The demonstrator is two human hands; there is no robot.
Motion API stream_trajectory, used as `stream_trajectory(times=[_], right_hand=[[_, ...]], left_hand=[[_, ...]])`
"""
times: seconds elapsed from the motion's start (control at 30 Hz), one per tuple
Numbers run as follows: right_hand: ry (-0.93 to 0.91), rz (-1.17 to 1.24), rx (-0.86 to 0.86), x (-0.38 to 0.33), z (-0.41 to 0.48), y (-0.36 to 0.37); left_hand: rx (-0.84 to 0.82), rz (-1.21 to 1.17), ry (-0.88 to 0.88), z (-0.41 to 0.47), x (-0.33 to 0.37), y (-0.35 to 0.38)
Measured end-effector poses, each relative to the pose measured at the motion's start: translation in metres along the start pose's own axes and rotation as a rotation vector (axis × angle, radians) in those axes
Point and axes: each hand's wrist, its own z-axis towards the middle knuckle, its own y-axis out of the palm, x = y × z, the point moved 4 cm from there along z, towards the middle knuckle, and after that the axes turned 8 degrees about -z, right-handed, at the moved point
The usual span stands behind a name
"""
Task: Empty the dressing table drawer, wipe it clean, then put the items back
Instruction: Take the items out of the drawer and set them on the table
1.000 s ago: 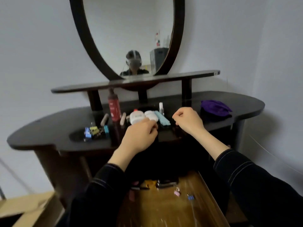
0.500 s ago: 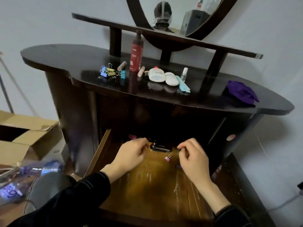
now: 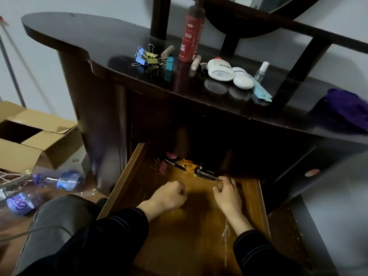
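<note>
Wooden drawer (image 3: 129, 172), pulled out, part emptied: stapler (image 3: 207, 173), scissors (image 3: 188, 164) remain at back. Both hands, up at the tabletop (image 3: 89, 36) a second ago, now inside: right hand (image 3: 228, 196) pinches small clip (image 3: 219, 187); left hand (image 3: 171, 196) clenched, contents hidden. Emptying judged unfinished.

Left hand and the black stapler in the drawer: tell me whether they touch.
Apart. The head view shows bare drawer floor between the curled left hand and the black stapler, which lies further back.
</note>
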Motion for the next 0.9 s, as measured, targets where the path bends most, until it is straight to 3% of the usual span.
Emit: stream_trajectory(times=[0.13, 0.37, 0.5, 0.6, 0.73, 0.83, 0.9], right_hand=[[-0.124, -0.156, 0.026, -0.013, 0.021, 0.01], [-0.23, -0.408, -0.085, -0.034, 0.055, 0.015], [-0.188, -0.299, -0.173, -0.033, 0.045, 0.013], [-0.099, 0.037, -0.248, -0.029, 0.026, 0.007], [-0.047, 0.485, -0.35, -0.039, -0.009, -0.001], [-0.167, 0.618, -0.483, -0.056, -0.037, -0.008], [-0.239, 0.599, -0.547, -0.065, -0.044, -0.012]], left_hand=[[-0.023, 0.127, 0.052, -0.004, 0.008, 0.005], [0.018, 0.149, 0.035, -0.004, 0.006, -0.006], [0.019, 0.054, -0.025, -0.002, 0.002, -0.006], [-0.002, -0.16, -0.14, 0.001, -0.001, -0.002], [-0.043, -0.66, -0.389, -0.001, -0.003, 0.005], [-0.112, -1.005, -0.449, -0.004, 0.002, 0.009], [-0.061, -1.192, -0.455, -0.006, 0.002, 0.009]])
